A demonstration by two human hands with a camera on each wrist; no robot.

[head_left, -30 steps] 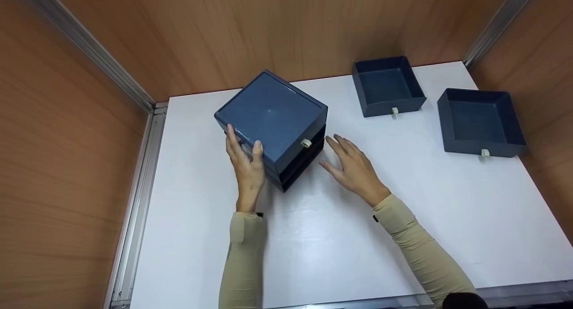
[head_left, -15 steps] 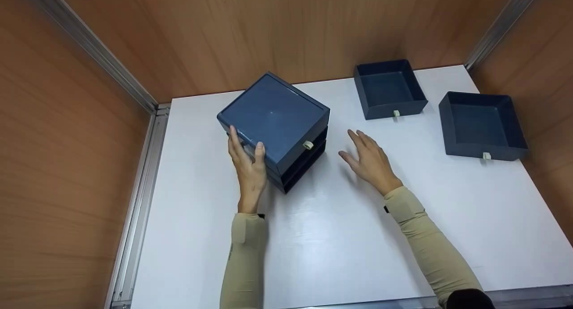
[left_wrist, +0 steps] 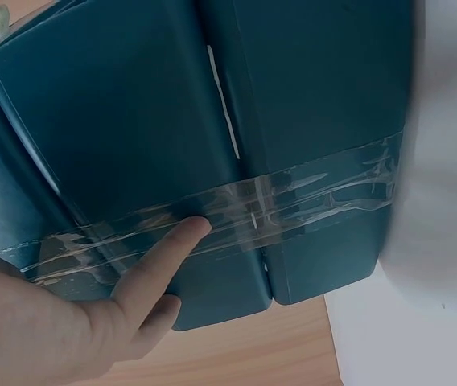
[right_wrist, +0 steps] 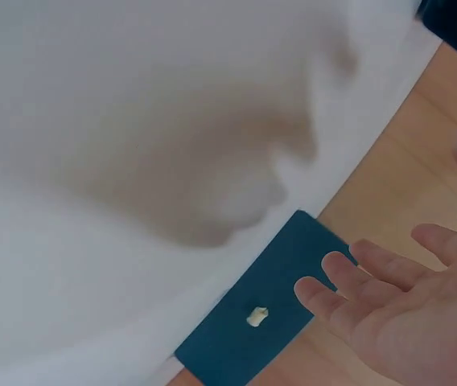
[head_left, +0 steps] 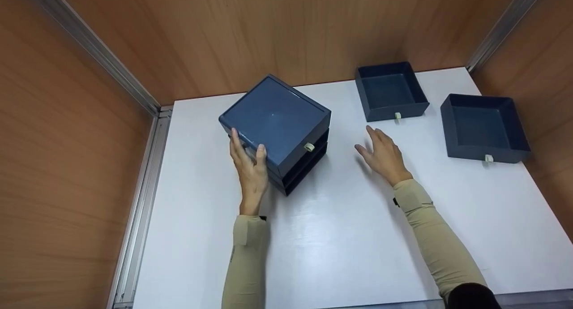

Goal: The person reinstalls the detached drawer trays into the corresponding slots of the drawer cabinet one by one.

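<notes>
A dark blue drawer unit point(head_left: 275, 116) stands turned cornerwise at the middle left of the table. Its top drawer, with a pale pull tab point(head_left: 309, 147), is in place; two dark slots show below. My left hand point(head_left: 251, 177) rests on the unit's left side, fingers extended along it, thumb at the top edge. Clear tape point(left_wrist: 325, 189) runs across that side in the left wrist view. My right hand point(head_left: 386, 159) is in the air over the table, fingers spread and holding nothing, just short of a loose drawer point(head_left: 389, 88) with a pale tab.
A second loose drawer point(head_left: 485, 127) lies at the right, near the right wooden wall point(head_left: 546, 103). Wooden panels with metal rails enclose the white table point(head_left: 313, 255) at the back and both sides.
My right hand has moved away from the drawer unit, rightward and farther back, toward the loose drawer at the back. The left hand has stayed on the unit.
</notes>
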